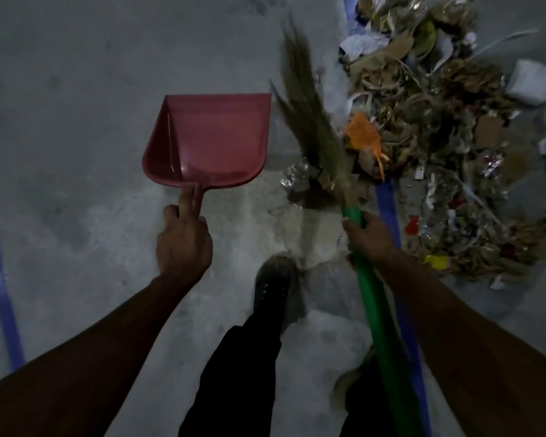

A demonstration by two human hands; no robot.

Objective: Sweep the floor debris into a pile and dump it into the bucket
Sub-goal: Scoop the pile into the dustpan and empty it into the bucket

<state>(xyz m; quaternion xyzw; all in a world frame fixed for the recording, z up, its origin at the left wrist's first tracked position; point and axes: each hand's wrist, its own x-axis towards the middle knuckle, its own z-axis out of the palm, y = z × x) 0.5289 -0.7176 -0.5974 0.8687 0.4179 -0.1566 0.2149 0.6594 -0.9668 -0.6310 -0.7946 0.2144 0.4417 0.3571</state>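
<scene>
Debris lies already piled at two o'clock, while my left hand grips the empty red dustpan, my right hand grips the grass broom, and no bucket is visible.

The scene is dim and underexposed, with muted colours. The concrete floor shows a paler patch near the centre and darkens toward the edges. The forearms and trousers fall nearly black. The broom bristles are smeared by motion blur. The debris pile looks soft and noisy. Wide-angle bending curves the blue floor line at left.
</scene>
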